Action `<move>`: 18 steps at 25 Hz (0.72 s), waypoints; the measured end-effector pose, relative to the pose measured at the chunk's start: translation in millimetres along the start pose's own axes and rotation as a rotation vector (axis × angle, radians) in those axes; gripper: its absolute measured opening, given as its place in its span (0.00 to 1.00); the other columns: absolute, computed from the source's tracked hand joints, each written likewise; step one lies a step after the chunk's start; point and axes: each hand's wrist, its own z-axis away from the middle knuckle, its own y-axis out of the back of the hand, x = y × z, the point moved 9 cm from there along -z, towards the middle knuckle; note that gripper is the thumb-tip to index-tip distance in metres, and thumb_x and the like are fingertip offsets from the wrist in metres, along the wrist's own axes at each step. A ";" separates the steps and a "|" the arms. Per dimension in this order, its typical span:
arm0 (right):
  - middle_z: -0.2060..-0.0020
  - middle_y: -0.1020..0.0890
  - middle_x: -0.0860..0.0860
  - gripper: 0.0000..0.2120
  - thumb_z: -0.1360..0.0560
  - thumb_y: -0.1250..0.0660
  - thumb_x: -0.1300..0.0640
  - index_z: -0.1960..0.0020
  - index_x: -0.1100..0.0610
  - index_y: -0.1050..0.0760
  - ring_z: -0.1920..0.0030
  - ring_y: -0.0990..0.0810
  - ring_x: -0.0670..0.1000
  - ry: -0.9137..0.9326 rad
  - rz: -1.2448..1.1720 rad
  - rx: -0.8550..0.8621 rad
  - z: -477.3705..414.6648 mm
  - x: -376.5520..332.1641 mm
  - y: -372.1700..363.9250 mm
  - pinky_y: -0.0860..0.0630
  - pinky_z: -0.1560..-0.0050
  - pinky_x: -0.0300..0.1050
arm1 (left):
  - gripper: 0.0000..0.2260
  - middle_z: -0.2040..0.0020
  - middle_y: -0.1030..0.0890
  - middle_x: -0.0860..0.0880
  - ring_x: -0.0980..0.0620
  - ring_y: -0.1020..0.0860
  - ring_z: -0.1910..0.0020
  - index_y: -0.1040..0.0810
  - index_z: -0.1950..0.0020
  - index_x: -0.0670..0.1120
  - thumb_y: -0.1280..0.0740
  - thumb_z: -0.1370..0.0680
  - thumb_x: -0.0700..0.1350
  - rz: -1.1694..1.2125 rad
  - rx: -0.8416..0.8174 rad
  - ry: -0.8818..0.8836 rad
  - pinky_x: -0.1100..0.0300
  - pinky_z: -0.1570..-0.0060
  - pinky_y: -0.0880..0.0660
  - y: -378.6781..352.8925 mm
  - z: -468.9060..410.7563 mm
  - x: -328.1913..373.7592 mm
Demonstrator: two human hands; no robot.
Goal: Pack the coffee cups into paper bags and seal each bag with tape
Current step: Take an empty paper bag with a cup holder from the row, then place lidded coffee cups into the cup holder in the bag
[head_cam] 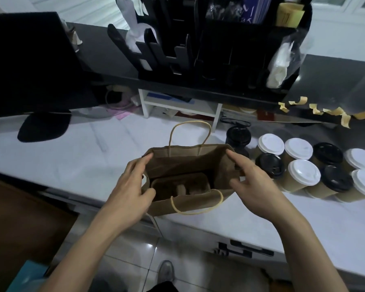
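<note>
Brown paper bag stands upright near the front edge of the white counter, mouth held open between both hands: left hand grips the left side of the rim with thumb and fingers curled over the paper, and right hand pinches the right side wall. Inside the bag sits what looks like a pulp cup carrier, its contents too dark to read. Lidded coffee cups cluster just right of the bag and right hand, and beyond them torn tape strips hang from the dark ledge.
</note>
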 end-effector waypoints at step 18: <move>0.39 0.29 0.43 0.33 0.20 0.37 0.61 0.19 0.43 0.43 0.53 0.26 0.41 -0.053 0.005 -0.009 -67.8 -6.3 0.6 0.29 0.49 0.38 | 0.30 0.27 0.40 0.61 0.56 0.30 0.34 0.45 0.21 0.61 0.41 0.18 0.38 0.043 -0.025 -0.062 0.67 0.44 0.32 15.4 -76.8 -5.8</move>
